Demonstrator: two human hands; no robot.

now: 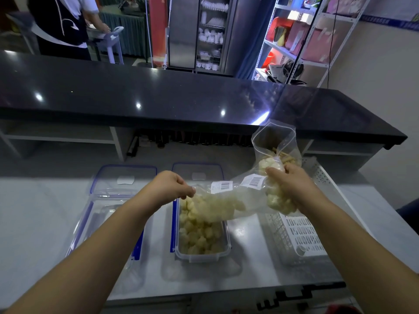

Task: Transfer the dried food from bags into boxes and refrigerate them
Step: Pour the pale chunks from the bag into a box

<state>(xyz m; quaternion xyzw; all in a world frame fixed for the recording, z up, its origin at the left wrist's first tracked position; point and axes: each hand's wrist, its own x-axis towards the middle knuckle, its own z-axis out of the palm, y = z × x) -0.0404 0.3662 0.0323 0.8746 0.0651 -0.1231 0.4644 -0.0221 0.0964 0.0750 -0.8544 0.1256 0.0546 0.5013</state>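
Observation:
A clear plastic bag (235,200) of pale dried pieces lies tipped sideways above a clear box (201,257) with blue clips. Pale pieces fill the box. My left hand (172,184) pinches the bag's open mouth over the box's far end. My right hand (292,184) grips the bag's raised bottom end, bunched around a clump of pieces. A second clear box (99,214) sits to the left, partly hidden by my left forearm. Two lids (124,177) lie behind the boxes.
A white perforated basket (299,239) stands at the right, holding another zip bag (274,143) with yellowish sticks. A black raised counter (158,98) runs across behind the work surface. A person stands at the far left beyond it. Shelves and a cabinet are at the back.

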